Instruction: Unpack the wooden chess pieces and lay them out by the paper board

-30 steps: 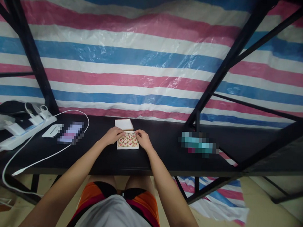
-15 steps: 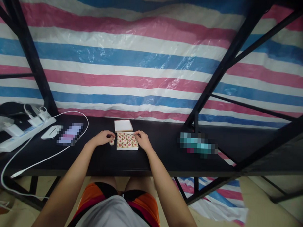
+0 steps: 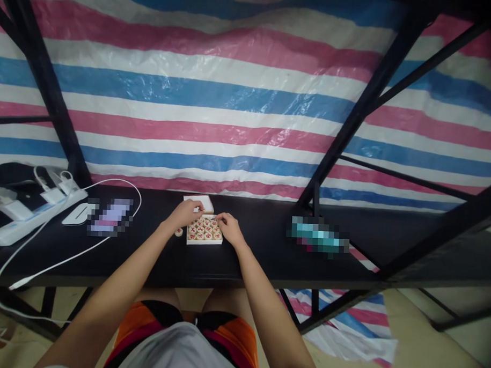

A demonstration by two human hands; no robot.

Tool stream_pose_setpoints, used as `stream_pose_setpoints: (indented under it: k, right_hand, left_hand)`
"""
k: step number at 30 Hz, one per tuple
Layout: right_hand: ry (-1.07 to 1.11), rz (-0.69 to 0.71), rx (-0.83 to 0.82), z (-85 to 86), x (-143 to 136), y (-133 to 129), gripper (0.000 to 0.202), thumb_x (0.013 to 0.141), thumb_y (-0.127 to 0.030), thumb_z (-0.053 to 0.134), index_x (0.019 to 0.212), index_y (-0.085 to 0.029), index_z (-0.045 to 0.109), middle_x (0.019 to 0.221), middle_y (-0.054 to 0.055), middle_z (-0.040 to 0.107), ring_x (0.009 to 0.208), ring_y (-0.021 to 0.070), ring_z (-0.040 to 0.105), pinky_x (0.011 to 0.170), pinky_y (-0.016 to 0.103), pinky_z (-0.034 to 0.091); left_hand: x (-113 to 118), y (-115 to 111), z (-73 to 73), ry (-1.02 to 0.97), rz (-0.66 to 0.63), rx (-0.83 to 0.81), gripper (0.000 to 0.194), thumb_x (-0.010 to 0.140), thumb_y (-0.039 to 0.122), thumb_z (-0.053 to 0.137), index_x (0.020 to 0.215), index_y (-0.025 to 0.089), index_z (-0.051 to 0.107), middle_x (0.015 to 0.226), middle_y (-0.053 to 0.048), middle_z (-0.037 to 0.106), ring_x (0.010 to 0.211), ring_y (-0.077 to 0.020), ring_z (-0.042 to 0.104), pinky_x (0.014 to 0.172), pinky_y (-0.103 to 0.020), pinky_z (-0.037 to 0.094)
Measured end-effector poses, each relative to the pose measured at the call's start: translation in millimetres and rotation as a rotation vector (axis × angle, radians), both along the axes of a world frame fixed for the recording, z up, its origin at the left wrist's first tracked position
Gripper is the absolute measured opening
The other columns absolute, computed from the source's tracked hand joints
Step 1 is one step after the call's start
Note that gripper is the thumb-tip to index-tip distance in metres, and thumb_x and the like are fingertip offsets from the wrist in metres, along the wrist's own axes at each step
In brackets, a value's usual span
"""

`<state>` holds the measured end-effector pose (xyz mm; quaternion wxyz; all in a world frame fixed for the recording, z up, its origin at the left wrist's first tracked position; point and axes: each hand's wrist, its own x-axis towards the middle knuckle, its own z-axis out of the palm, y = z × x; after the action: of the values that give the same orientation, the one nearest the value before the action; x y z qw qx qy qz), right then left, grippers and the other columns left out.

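A small white box (image 3: 204,242) on the black table holds rows of round xiangqi pieces (image 3: 201,229) with red characters. My left hand (image 3: 187,212) hovers over its back left corner, fingers pinched together. They appear to hold one xiangqi piece, mostly hidden by the fingers. One loose piece (image 3: 179,232) lies just left of the box. At the back right corner, my right hand (image 3: 230,228) has its fingers bent against the box's edge, its fingertips near the back row. Behind the box sits its white lid (image 3: 206,202), partly covered by my left hand.
On the left are a white power strip (image 3: 35,215) with plugs, a white flat device (image 3: 77,214), a blurred phone (image 3: 110,217) and a looping white cable (image 3: 80,250). A blurred teal object (image 3: 318,236) lies to the right. Black metal posts (image 3: 348,128) frame the table before striped sheeting.
My left hand has moved right and away from me, from beside the loose pieces to above the box's back left corner. My right hand has stayed at the box.
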<state>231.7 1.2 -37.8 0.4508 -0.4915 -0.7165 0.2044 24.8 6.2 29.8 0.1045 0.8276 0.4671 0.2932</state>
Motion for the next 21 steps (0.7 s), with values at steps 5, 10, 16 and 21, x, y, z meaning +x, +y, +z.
stream_pose_setpoints:
  k: [5, 10, 16, 21]
  right_hand:
    - [-0.012, -0.004, -0.010, 2.0, 0, -1, 0.022, 0.075, -0.016, 0.044, 0.083, -0.020, 0.064, 0.087, 0.002, 0.060, 0.076, 0.0140, 0.057, 0.078, 0.029, 0.045]
    - [-0.005, 0.001, -0.002, 1.6, 0, -1, 0.021, 0.075, -0.017, 0.044, 0.082, -0.020, 0.064, 0.086, 0.002, 0.059, 0.076, 0.0140, 0.056, 0.077, 0.029, 0.045]
    - [0.006, -0.007, -0.003, -0.3, 0, 0, 0.021, 0.075, -0.017, 0.045, 0.082, -0.020, 0.064, 0.088, 0.003, 0.060, 0.075, 0.0139, 0.056, 0.077, 0.029, 0.045]
    - [0.000, -0.007, 0.010, 0.2, 0, 0, 0.021, 0.076, -0.016, 0.045, 0.082, -0.021, 0.064, 0.086, 0.002, 0.060, 0.078, 0.0143, 0.057, 0.079, 0.029, 0.045]
  left_hand:
    - [23, 5, -8.5, 0.174, -0.096, -0.028, 0.022, 0.078, 0.029, 0.051, 0.081, 0.020, 0.071, 0.078, -0.008, 0.067, 0.075, -0.0229, 0.060, 0.072, -0.031, 0.042]
    - [6, -10, 3.5, 0.210, -0.067, 0.046, 0.028, 0.082, 0.032, 0.046, 0.079, 0.017, 0.070, 0.085, -0.011, 0.067, 0.088, -0.0259, 0.059, 0.078, -0.032, 0.041]
    - [-43, -61, -5.8, 0.223, 0.026, -0.063, 0.029, 0.087, 0.038, 0.042, 0.095, 0.023, 0.065, 0.093, -0.005, 0.063, 0.083, -0.0198, 0.060, 0.074, -0.029, 0.044]
    - [-65, -69, -27.6, 0.246, -0.030, -0.041, 0.023, 0.085, 0.029, 0.045, 0.095, 0.022, 0.065, 0.098, -0.006, 0.061, 0.090, -0.0195, 0.058, 0.081, -0.030, 0.044]
